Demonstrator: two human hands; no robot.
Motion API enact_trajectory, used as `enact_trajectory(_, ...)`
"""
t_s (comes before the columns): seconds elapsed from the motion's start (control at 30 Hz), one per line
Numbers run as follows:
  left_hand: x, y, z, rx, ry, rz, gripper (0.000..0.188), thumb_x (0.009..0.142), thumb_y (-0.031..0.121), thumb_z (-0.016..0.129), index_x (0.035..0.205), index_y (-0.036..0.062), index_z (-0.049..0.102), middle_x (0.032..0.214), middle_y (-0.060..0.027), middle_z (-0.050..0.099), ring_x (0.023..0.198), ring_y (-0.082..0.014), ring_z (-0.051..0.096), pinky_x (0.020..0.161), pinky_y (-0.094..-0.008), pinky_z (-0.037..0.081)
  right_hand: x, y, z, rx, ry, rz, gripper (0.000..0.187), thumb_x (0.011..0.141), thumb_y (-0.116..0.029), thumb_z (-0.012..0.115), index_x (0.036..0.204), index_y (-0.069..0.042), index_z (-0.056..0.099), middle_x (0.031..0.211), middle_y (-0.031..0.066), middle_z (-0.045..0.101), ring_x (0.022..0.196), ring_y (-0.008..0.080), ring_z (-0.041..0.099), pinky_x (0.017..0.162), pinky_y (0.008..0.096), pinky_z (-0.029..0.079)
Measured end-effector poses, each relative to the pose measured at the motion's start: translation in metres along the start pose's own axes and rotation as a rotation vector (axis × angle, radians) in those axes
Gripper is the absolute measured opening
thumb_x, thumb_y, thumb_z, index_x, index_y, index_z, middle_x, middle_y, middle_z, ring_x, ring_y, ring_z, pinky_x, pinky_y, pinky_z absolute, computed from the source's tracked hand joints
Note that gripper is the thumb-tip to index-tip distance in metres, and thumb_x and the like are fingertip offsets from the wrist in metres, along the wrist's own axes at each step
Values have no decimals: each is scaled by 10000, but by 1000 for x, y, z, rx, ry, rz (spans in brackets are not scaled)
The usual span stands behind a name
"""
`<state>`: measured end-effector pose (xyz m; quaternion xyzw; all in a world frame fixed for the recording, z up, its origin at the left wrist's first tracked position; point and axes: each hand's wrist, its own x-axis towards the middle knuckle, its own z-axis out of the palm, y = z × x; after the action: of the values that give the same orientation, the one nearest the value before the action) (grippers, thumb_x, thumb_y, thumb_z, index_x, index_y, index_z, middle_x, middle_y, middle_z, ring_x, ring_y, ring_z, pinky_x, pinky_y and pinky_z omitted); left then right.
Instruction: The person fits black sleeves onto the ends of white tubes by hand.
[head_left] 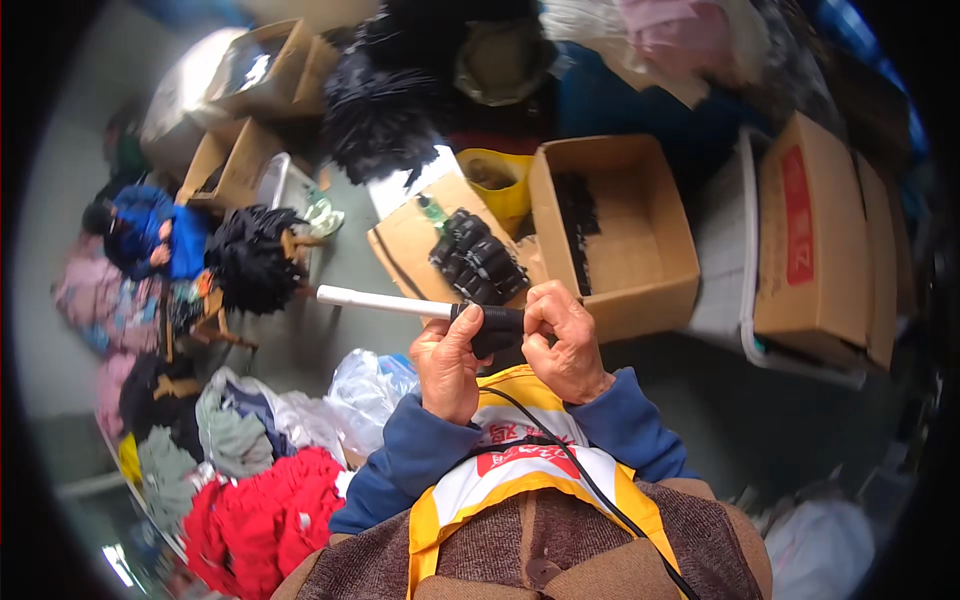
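Note:
My left hand point(449, 372) is closed around a white tube point(378, 302) and the edge of a black ribbed knit cloth piece point(494, 328). The tube sticks out to the left, its far end bare. My right hand point(566, 338) pinches the other end of the black piece, so the cloth stretches between both hands above my apron point(530, 385). Whether the tube runs on inside the cloth is hidden. Just beyond my hands, a pile of black bundled cloth pieces point(478, 262) lies on cardboard point(402, 243).
An open cardboard box point(655, 215) with some black cloth stands ahead, beside a yellow bucket point(512, 185). A cardboard box point(825, 235) stands at right. On the left are a black cloth heap point(255, 262), red cloth point(265, 520), a clear plastic bag point(362, 395) and a seated person point(185, 240).

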<state>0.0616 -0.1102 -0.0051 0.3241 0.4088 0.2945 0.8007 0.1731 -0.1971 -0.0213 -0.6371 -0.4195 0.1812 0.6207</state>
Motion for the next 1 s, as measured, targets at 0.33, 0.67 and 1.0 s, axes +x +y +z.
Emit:
enact_trajectory(0.33, 18, -13, 2, 121, -322, -353, 187, 836, 214, 625, 896, 51, 554, 785, -43, 616, 621, -110, 580, 494, -235, 404, -49, -20, 0, -109, 409, 74, 307, 716, 21, 665, 998, -26, 553, 1100, 114, 492, 960, 166, 517, 725, 233, 459)
enact_trajectory(0.67, 9, -20, 1, 160, -517, -524, 197, 822, 211, 644, 851, 47, 540, 759, -28, 584, 587, -87, 538, 462, -218, 389, -83, -24, 10, -213, 561, 120, 280, 677, -27, 756, 778, -34, 495, 779, 29, 451, 691, 106, 439, 563, 215, 388)
enact_trajectory(1.0, -13, -29, 18, 175, -618, -406, 199, 804, 187, 667, 842, 13, 576, 709, -41, 594, 554, -103, 551, 455, -215, 425, -113, -42, -1, -27, 873, 121, 193, 696, 25, 689, 759, -43, 519, 759, 21, 501, 617, 100, 470, 552, 236, 414)
